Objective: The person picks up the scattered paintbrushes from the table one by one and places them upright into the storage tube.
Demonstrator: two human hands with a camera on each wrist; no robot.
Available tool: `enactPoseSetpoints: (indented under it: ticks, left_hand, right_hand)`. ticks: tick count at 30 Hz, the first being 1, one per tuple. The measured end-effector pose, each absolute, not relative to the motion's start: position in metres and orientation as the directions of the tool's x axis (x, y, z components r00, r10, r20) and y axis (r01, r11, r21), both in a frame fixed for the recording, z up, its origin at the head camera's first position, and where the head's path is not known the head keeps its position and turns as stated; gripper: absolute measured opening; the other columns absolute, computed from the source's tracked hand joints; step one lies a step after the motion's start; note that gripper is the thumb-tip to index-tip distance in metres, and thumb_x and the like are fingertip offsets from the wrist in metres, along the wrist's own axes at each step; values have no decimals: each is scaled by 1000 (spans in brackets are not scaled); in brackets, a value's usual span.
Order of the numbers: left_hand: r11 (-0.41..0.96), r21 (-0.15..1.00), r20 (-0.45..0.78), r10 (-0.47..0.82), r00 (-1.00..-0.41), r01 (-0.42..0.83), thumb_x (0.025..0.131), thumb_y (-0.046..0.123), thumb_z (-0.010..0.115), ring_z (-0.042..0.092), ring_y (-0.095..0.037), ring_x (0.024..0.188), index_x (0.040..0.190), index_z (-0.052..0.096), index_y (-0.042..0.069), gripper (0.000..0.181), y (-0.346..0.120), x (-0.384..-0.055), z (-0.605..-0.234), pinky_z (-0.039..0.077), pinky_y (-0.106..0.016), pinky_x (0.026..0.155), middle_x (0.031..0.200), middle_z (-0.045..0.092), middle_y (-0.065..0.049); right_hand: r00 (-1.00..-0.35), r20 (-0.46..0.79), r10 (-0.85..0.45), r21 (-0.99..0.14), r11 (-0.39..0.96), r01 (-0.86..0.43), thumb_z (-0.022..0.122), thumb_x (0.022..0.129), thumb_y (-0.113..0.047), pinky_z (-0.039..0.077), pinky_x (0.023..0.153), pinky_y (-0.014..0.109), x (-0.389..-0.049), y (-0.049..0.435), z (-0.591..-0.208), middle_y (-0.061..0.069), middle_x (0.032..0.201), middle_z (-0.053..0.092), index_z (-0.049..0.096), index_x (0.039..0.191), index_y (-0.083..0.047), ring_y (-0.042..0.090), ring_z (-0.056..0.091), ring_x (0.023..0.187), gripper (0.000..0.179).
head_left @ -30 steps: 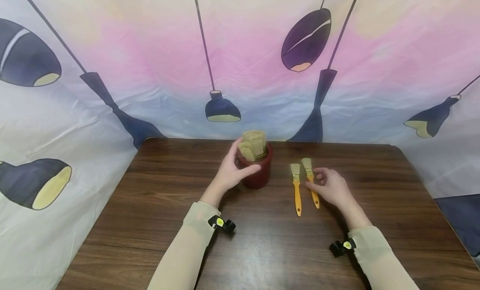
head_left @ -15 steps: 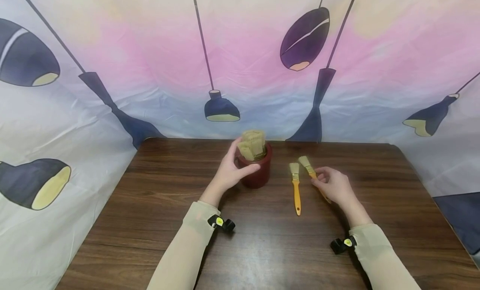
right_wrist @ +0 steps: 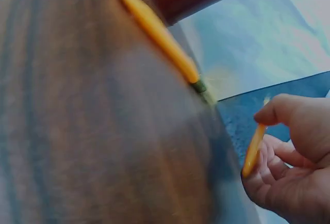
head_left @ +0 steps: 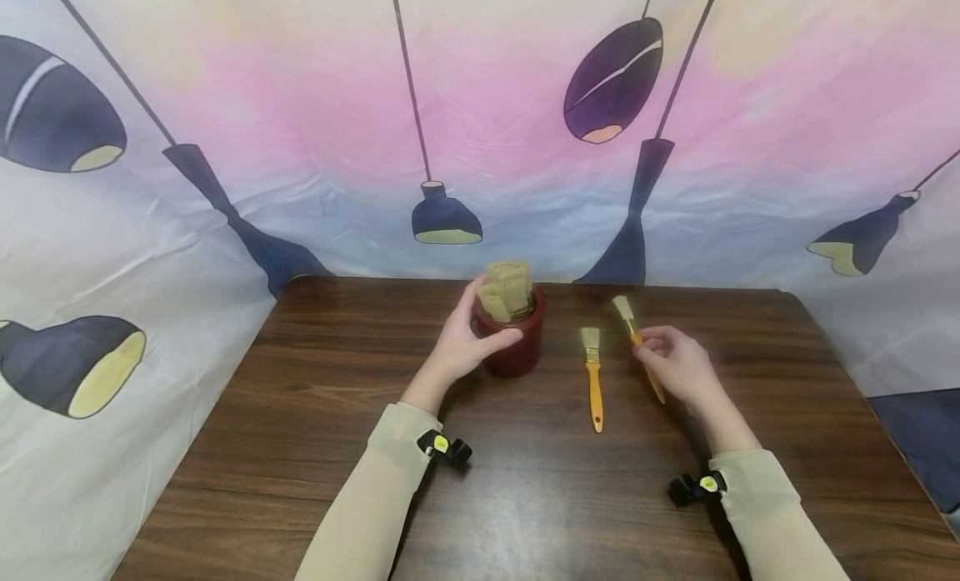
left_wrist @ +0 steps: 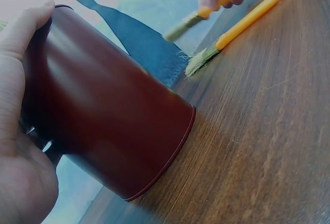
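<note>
A dark red cup point(head_left: 519, 354) stands upright near the table's back edge, with several broad brushes point(head_left: 508, 289) in it, bristles up. My left hand point(head_left: 459, 345) grips the cup from its left side, thumb across the front near the rim. In the left wrist view the base of the cup point(left_wrist: 113, 105) is down at the table. To the right, my right hand point(head_left: 681, 364) pinches a paintbrush point(head_left: 655, 387) by its orange handle, raised, bristles pointing away. A second orange-handled paintbrush point(head_left: 595, 389) lies on the wood between the cup and that hand.
The brown wooden table point(head_left: 480, 498) ends at a printed cloth backdrop point(head_left: 510, 147) just behind the cup. A small black camera is strapped at each sleeve cuff.
My right hand has closed its fingers on the right-hand paintbrush, lifted it and shifted slightly right. The left hand, the cup and the other brush have stayed in place.
</note>
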State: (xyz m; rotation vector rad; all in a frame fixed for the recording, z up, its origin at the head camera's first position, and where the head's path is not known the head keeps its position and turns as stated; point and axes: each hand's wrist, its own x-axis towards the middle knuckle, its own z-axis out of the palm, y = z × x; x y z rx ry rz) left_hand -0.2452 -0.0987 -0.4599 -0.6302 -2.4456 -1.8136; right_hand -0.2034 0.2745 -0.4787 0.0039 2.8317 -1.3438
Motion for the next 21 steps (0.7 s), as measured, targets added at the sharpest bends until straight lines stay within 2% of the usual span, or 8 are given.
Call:
enactPoseSetpoints:
  ticks: [4,8,12,17,21]
  left_hand:
    - [245,911,255,298,-920,332,90,38,89,51,-28,146,172,30,31,101,-99,-245,-460,40,-62,122,156,55,-8]
    - [240,914,250,302,-920,327,90,39,89,52,-28,145,172,30,31,101,-99,-244,-459,41,-62,121,154,55,-8]
    - [243,914,247,303,-920,325,89,39,89,53,-28,142,172,30,31,102,-98,-244,-458,43,-61,119,152,56,-9]
    - [249,915,239,297,-924,317,89,39,90,53,-28,141,172,30,31,103,-99,-243,-458,44,-61,119,151,57,-9]
    - [251,915,240,295,-925,317,89,40,90,54,-28,141,172,30,31,103,-99,-244,-458,44,-61,118,150,57,-9]
  right_hand:
    - [-999,43,-14,-825,564,-43,65,110,-21,54,83,20,-201,272,-464,27,132,68,60,142,5,40,67,119,42]
    - [-991,134,0,-844,524,-114,62,110,-18,51,84,13,-200,265,-448,27,129,70,63,137,6,34,66,117,36]
    - [-976,215,16,-846,502,-178,64,111,-24,53,83,16,-202,251,-430,23,122,73,66,133,3,27,67,109,35]
    - [-960,281,-16,-835,488,-253,64,112,-37,53,87,23,-209,229,-399,15,124,73,69,138,-6,22,65,110,41]
    - [-932,360,-47,-830,440,-343,67,111,-33,54,91,21,-218,208,-375,13,121,74,69,136,-5,19,67,107,37]
